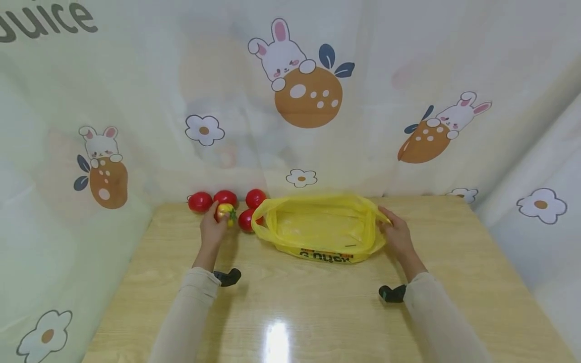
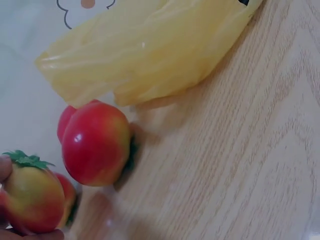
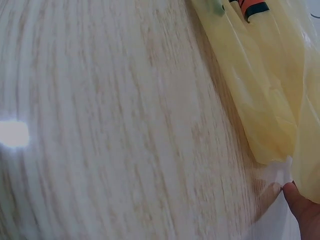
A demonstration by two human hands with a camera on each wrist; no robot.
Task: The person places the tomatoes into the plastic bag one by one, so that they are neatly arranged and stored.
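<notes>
My left hand (image 1: 213,231) grips a yellow-and-red tomato (image 1: 224,214) with a green leafy top. In the left wrist view the fingertips curl round this tomato (image 2: 34,200) at the lower left. Several more red tomatoes lie about that hand, one of them (image 1: 247,221) close to the bag. A yellow plastic bag (image 1: 313,250) with dark print lies on the table, its mouth spread wide. At the bag's right end my right hand (image 1: 397,237) holds the rim; the right wrist view shows the thumb against the plastic, the other fingers mostly hidden.
The wooden table (image 1: 308,312) ends at the back against a pale curtain (image 1: 381,166) printed with rabbits and flowers. Two red tomatoes (image 1: 199,202) lie at the back left by the curtain. A dark wrist device (image 1: 228,277) sticks out from each sleeve.
</notes>
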